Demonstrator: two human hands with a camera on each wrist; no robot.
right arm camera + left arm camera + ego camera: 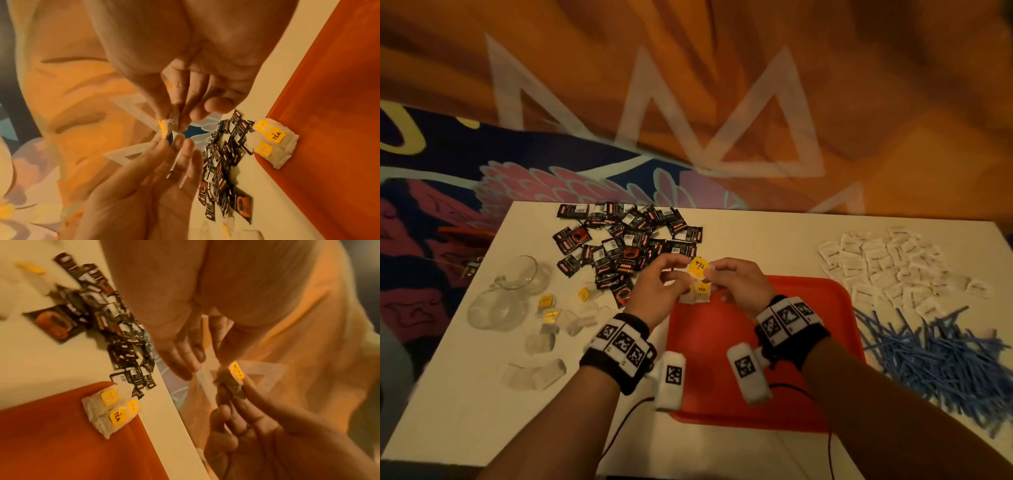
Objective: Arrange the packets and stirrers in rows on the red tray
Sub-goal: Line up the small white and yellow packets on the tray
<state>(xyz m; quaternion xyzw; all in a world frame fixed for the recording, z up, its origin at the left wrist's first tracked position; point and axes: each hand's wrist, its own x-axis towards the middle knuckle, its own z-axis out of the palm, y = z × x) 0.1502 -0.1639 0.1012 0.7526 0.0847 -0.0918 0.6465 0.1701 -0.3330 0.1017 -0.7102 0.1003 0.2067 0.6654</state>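
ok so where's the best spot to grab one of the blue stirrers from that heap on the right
Take one thin blue plastic stirrer from the heap's near-tray fringe, where single sticks poke out past the tangle. Pinch it near mid-length with thumb and forefinger of the right hand, coming from above on the red plastic tray side. Deeper in, sticks cross and would likely drag neighbours along.
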